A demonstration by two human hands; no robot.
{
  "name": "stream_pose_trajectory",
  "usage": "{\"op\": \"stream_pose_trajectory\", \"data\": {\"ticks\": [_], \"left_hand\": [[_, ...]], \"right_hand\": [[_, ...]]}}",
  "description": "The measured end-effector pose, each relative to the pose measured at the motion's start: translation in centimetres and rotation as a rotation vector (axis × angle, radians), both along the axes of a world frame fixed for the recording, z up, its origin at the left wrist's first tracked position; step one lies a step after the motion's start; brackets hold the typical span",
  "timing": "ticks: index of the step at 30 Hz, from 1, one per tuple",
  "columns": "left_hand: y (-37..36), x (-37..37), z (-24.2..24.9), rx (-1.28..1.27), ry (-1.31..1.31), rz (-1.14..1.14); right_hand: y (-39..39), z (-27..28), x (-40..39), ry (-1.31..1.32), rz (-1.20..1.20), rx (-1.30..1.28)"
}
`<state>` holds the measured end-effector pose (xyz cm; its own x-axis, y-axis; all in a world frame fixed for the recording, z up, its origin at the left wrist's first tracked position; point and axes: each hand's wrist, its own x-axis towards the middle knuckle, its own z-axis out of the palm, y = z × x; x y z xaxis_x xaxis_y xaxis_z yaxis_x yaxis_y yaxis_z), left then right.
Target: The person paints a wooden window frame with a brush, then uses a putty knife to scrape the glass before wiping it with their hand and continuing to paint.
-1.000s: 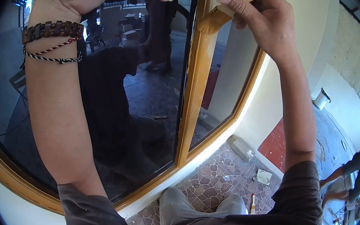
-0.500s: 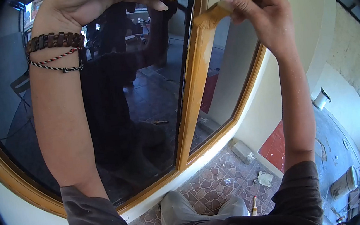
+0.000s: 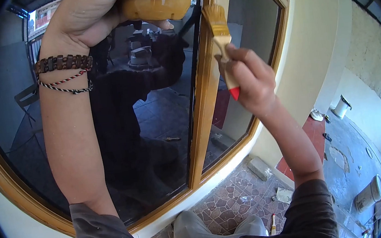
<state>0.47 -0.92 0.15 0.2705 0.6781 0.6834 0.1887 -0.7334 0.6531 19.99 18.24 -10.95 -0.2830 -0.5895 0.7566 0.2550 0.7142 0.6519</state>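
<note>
Down from the top of the frame has come the right hand (image 3: 249, 82), and the brush (image 3: 220, 39) has flipped with it — half a second ago the bristles pointed left across the mullion with the red handle tip up at the right; now the bristles stand upward and the red tip points down out of the fist. Fingers of that hand are closed around the handle, bristles lying against the right edge of the mullion (image 3: 204, 99), the upright wooden bar between the two panes. Higher and to the left, the left hand (image 3: 96, 15) is wrapped tight on a bottle (image 3: 155, 5) of amber finish, now lower and showing more of itself than before, held in front of the glass (image 3: 130, 116). Bracelets (image 3: 64, 74) sit on that wrist.

For a clean coat I would judge it best to keep the bristles flat on the wood, draw along the grain in long strokes, and hold the tips off the glass — the dark strip at the pane's edge lies just beside the bar. Far down on the right, beyond the stone-patterned floor (image 3: 236, 198), a bucket (image 3: 368, 193) stands by the wall
</note>
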Motion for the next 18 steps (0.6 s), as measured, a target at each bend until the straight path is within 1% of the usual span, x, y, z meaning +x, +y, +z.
{"op": "stream_pose_trajectory", "data": {"ticks": [4, 6, 8, 10, 11, 14, 16, 18], "left_hand": [[0.5, -0.5, 0.1, -0.015, 0.010, -0.029], [0.6, -0.5, 0.1, -0.014, 0.022, -0.036], [0.4, -0.4, 0.1, -0.002, 0.027, -0.029], [0.2, -0.1, 0.0, -0.003, 0.005, 0.003], [0.2, -0.1, 0.0, -0.005, -0.002, 0.013], [0.6, -0.5, 0.1, 0.005, 0.027, -0.018], [0.5, -0.4, 0.1, -0.002, 0.016, -0.013], [0.1, 0.1, -0.1, -0.002, -0.003, -0.001]], "right_hand": [[-1.0, -1.9, 0.5, -0.063, -0.035, -0.022], [-2.0, -2.3, 1.2, -0.127, -0.035, -0.097], [-2.6, -1.2, 1.9, -0.100, 0.008, -0.096], [-2.8, 0.6, 2.3, 0.028, 0.028, -0.054], [-3.3, 1.5, 2.2, 0.079, 0.008, -0.100], [-2.7, 3.5, 1.5, 0.103, 0.002, -0.035], [-2.6, 3.9, 1.1, 0.100, -0.002, -0.028], [-2.5, 3.7, 1.0, 0.007, -0.062, -0.111]]}}
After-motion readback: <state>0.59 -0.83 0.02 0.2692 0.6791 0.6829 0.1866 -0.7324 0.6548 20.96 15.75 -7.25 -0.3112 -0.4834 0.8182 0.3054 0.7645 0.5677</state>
